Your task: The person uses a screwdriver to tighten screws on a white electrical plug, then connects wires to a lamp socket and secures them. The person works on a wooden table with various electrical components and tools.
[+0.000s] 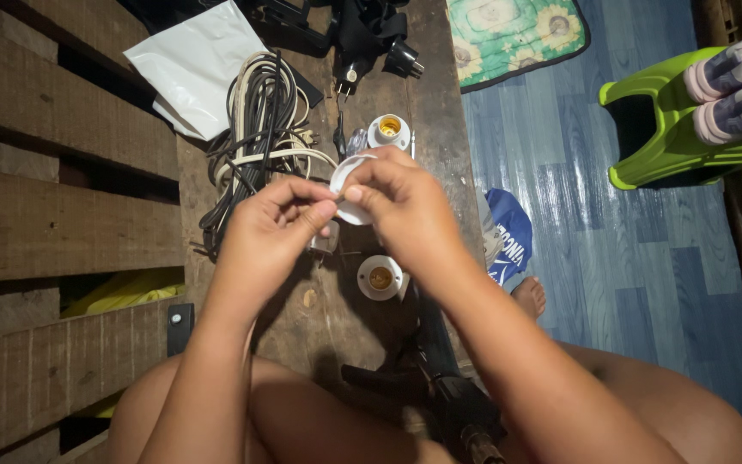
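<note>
Left hand (272,225): fingers pressed on white lamp socket (347,191) | Right hand (405,206): fingers pinching same | Beyond fingers: cable bundle (255,129), second socket (388,131) | Below: third socket (380,277) on worktop (319,318)

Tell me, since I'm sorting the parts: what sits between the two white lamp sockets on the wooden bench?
In the head view, both hands lie between the far socket and the near socket, pinching a white round cover.

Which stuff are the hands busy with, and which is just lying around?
Busy with:
left hand
right hand
white round socket part

Lying around:
two white lamp sockets
coil of cables
white bag
black plugs
green stool
pink shoes
</note>
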